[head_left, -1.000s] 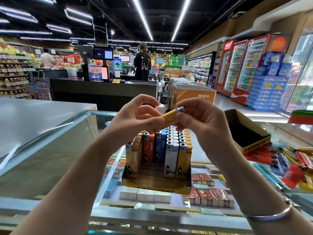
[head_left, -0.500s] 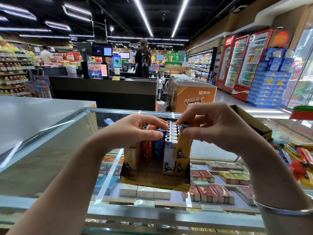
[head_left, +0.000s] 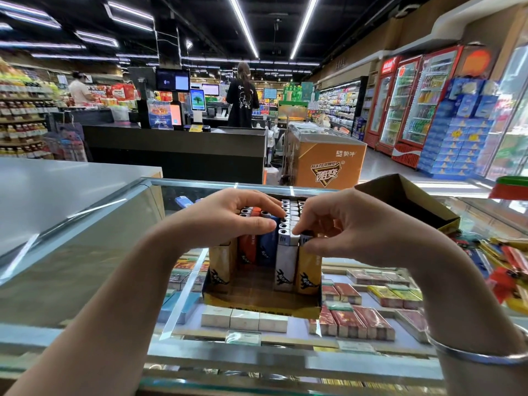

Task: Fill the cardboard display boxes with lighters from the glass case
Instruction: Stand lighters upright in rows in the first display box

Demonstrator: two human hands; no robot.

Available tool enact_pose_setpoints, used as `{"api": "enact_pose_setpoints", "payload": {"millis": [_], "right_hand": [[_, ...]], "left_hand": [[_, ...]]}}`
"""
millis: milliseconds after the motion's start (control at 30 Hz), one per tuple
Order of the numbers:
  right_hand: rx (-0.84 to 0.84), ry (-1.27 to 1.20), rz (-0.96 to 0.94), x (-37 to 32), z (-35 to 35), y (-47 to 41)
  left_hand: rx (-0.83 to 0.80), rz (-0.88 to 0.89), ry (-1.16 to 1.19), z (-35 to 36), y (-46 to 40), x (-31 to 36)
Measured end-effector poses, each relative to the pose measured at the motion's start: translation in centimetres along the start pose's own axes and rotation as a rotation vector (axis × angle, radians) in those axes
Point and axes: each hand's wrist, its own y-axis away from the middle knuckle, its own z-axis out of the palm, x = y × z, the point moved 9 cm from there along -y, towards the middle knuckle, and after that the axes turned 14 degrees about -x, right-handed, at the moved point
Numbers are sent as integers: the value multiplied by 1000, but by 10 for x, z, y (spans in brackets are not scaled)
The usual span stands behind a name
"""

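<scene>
Upright yellow lighter [head_left: 308, 267], black dragon print, pinched by right hand [head_left: 351, 224].

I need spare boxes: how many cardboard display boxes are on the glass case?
2: one part-filled box under the hands, one empty box tipped at the right rear. Others may be out of view.

Inside the display box [head_left: 261, 305] the front middle floor lies bare, walled by a tan lighter [head_left: 219, 264] on the left and white and yellow lighters [head_left: 297, 265] on the right. Both hands crowd the tops; an empty box [head_left: 405, 201] blocks the right
</scene>
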Motion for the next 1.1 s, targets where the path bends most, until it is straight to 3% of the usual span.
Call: {"api": "enact_pose_setpoints", "payload": {"millis": [567, 733, 933, 1000, 1100], "right_hand": [[98, 193, -5, -4, -4, -2], [4, 242, 30, -3, 6, -6], [-59, 73, 12, 6, 10, -10], [8, -49, -46, 6, 1, -9], [254, -161, -34, 22, -22, -5]], "left_hand": [[4, 4, 4, -1, 0, -1], [1, 6, 6, 0, 0, -1], [11, 20, 49, -1, -2, -2], [27, 29, 90, -2, -1, -2], [129, 20, 178, -12, -1, -8]]}}
